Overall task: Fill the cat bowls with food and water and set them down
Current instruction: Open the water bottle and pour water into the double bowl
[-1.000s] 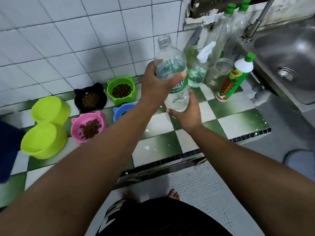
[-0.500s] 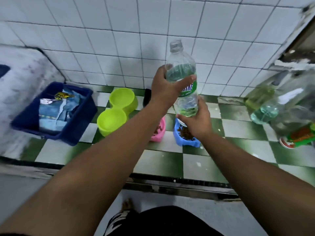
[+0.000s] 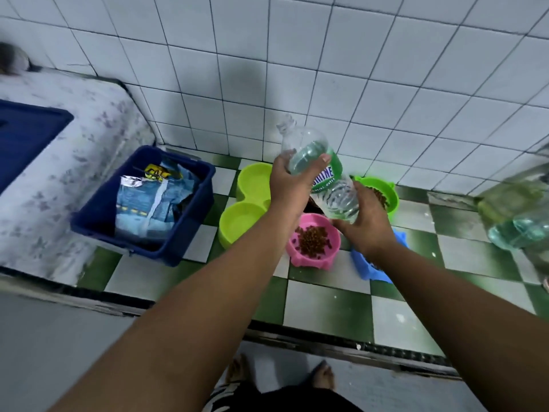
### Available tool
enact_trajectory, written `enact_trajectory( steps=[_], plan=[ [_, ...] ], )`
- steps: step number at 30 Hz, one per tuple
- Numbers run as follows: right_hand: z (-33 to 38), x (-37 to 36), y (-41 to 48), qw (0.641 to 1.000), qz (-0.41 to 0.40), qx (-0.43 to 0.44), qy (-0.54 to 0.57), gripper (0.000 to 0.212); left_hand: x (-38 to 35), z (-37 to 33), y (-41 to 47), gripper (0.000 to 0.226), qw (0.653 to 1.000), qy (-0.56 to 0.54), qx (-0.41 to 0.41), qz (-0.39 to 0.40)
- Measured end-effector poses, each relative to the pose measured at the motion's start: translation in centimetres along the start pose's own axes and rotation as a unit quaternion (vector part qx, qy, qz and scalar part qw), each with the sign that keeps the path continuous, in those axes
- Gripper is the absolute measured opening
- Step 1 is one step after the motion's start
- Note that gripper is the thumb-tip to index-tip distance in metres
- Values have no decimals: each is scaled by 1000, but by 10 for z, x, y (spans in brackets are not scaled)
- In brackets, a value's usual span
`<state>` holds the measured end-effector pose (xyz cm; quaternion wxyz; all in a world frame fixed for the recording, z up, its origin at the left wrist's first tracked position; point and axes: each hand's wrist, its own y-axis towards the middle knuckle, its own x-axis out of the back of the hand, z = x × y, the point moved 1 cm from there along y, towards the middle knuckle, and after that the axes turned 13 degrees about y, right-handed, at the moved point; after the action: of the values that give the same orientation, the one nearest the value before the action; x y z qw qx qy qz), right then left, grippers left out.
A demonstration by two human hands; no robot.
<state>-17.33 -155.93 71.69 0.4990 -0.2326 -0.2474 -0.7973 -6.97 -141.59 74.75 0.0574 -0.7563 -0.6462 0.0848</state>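
Above the green-and-white checkered counter (image 3: 329, 301), the water bottle (image 3: 326, 181) hangs in mid-air, tilted, its neck pointing up and to the left, its base low and to the right. It's clear plastic with a green label band, and water sits inside, partly filling it. The neck is too blurred to read.

Both hands are on it. The left hand (image 3: 289, 185) grips the upper body, thumb laid across the label's edge and fingers wrapped round the far side. The right hand (image 3: 368, 227) curls under and around the base.

Directly under the bottle's base sits a pink bowl (image 3: 297, 260), loaded with brown kibble. Behind the right hand, a green bowl (image 3: 392, 200) near the wall also shows kibble. A blue bowl (image 3: 377, 275) peeks out from under the right wrist, mostly covered. Left of the left hand stands a lime double bowl (image 3: 230, 236), its two wells one behind the other.

Further left, a dark blue tub (image 3: 133, 248) rests on the counter with a crumpled cat food bag (image 3: 148, 203) inside. At the far right edge, blurred clear bottles (image 3: 523, 227) stand. White wall tiles (image 3: 297, 69) back the whole scene.
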Motion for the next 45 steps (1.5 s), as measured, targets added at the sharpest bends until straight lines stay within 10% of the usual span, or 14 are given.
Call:
enact_trajectory(
  steps=[11, 16, 26, 45],
  plan=[
    [-22, 18, 27, 985, 81, 12, -151, 93, -22, 39, 17, 112, 989, -87, 123, 4],
    [-34, 20, 35, 976, 99, -5, -191, 96, -30, 53, 25, 79, 978, -117, 171, 2],
    [-41, 29, 50, 962, 122, -4, -245, 97, -39, 63, 39, 99, 968, -154, 196, -1],
    [-32, 32, 59, 943, 159, 19, -290, 92, -40, 86, 46, 51, 954, -183, 236, 7]
  ],
)
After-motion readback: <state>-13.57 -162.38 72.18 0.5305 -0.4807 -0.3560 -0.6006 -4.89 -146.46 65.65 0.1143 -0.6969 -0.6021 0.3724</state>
